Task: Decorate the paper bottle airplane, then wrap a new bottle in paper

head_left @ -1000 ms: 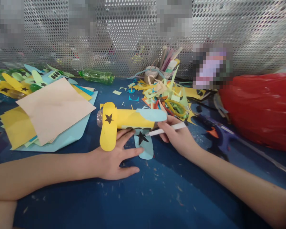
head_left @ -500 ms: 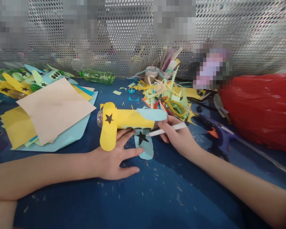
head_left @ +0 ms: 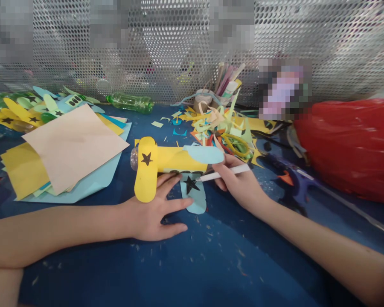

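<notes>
A yellow paper plane (head_left: 169,160) built round a bottle lies on the blue table (head_left: 185,264). It has a yellow front wing with a black star and pale blue rear wings (head_left: 193,192), one with a black star. My left hand (head_left: 156,209) lies flat with fingers spread, its fingertips under the plane's body and beside the blue wing. My right hand (head_left: 240,181) is closed on a white pen (head_left: 225,172), whose tip rests at the star on the blue wing.
A stack of pink, yellow and blue paper sheets (head_left: 67,149) lies at the left. Behind are a green bottle (head_left: 131,102), a cup of sticks (head_left: 208,98) and a heap of paper scraps (head_left: 224,128). A red bag (head_left: 348,145) and a glue gun (head_left: 291,179) sit at the right.
</notes>
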A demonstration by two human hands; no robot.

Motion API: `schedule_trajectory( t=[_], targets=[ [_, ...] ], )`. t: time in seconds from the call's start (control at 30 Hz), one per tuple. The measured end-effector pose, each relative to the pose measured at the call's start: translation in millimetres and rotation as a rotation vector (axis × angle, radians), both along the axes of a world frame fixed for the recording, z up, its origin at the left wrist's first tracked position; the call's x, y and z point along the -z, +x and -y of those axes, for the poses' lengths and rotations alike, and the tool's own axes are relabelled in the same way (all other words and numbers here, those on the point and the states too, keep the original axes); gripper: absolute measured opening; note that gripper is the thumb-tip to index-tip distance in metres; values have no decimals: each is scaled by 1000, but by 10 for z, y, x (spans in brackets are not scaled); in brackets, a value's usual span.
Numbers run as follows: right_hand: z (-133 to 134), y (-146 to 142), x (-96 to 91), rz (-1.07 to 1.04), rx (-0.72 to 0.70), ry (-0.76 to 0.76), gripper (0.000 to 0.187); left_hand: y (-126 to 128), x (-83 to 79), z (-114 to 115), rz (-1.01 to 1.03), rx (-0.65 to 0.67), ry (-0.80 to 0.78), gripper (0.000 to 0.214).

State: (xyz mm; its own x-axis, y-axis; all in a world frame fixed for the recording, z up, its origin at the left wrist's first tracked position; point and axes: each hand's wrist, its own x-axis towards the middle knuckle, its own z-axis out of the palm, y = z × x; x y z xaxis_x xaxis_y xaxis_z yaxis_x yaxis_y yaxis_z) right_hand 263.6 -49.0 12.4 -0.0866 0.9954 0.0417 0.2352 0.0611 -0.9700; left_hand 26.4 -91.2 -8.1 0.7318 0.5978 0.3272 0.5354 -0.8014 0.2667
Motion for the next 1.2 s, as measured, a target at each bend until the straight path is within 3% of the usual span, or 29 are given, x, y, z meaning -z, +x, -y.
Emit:
schedule_trajectory(
  t=[1.2],
  targets=[
    [9,7,7,-31,12,22,29,-6,-4,1,-7,-3,-14,50]
  ],
)
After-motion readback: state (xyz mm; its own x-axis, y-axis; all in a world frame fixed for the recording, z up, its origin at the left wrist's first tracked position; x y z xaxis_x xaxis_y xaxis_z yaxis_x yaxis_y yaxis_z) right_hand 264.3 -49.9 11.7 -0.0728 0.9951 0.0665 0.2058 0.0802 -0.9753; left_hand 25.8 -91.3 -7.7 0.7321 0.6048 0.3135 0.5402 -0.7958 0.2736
